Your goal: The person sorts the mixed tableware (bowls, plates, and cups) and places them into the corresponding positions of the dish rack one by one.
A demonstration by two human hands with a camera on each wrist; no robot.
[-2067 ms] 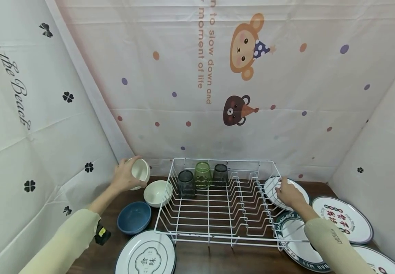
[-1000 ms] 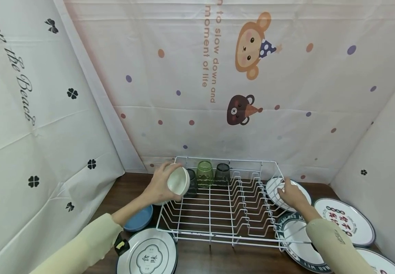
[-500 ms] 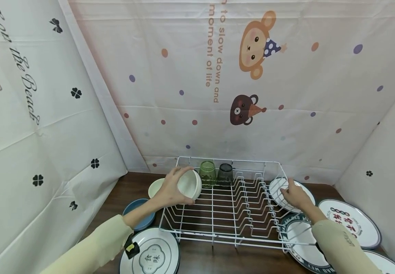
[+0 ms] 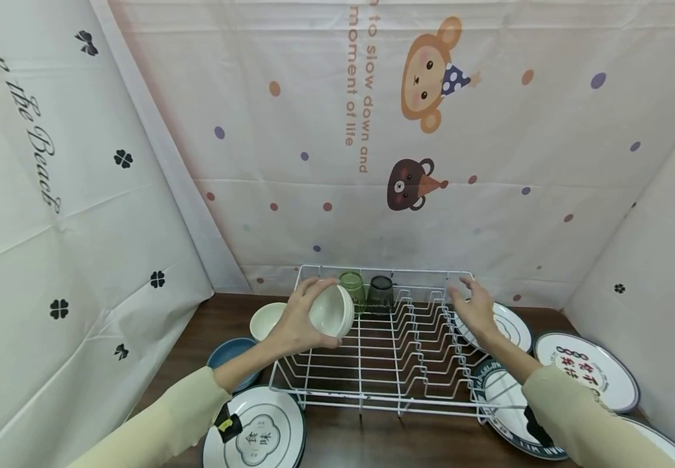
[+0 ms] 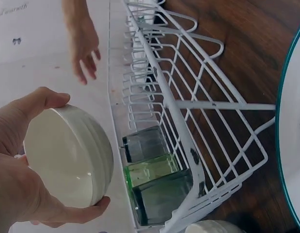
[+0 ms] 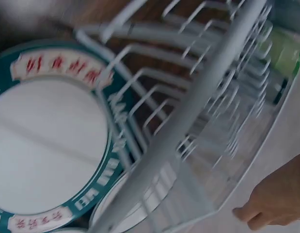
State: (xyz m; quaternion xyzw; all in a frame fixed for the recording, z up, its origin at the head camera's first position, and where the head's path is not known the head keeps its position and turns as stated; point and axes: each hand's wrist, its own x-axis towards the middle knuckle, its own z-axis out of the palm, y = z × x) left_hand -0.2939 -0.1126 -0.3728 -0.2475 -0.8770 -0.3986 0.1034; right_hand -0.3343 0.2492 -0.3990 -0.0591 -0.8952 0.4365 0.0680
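Note:
My left hand [image 4: 302, 320] grips a white bowl [image 4: 332, 312] by its rim, thumb on one side and fingers on the other. The bowl is tipped on its side above the left rear of a white wire dish rack [image 4: 372, 370]. In the left wrist view the bowl [image 5: 67, 155] hangs beside three glasses standing in the rack, a green glass [image 5: 152, 170] between two dark ones. My right hand [image 4: 474, 309] hovers over the rack's right rear corner, holding nothing, fingers loosely spread. In the head view the left dark glass is hidden by the bowl.
Left of the rack are another white bowl [image 4: 267, 320], a blue bowl [image 4: 232, 357] and a lettered plate [image 4: 255, 429]. On the right lie a small white plate [image 4: 512, 325], a green-rimmed plate [image 4: 503, 396] and a red-lettered plate [image 4: 585, 370]. Printed cloth [image 4: 255, 169] hangs behind.
My left hand has carried the white bowl rightward from beside the rack to over it. My right hand has let go of the rack's right side and lifted.

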